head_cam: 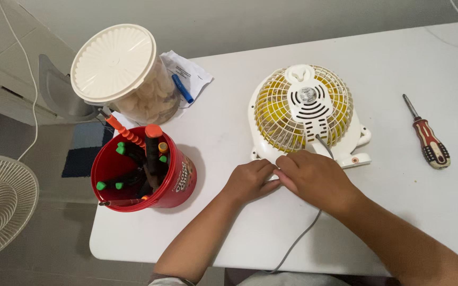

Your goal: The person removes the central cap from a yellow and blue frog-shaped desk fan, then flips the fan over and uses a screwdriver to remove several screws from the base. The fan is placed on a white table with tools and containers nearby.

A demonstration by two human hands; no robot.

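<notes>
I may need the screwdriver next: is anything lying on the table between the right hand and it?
Nothing visible does. The right hand rests at the fan's lower edge, and the screwdriver lies to its right on bare table. The fan's foot sits just above that path.

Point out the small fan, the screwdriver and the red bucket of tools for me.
small fan (pixel 304 106): head view, on the white motor housing at the middle of its grille.
screwdriver (pixel 431 143): head view, on its red-and-black handle.
red bucket (pixel 182 177): head view, on its outer side wall.
</notes>
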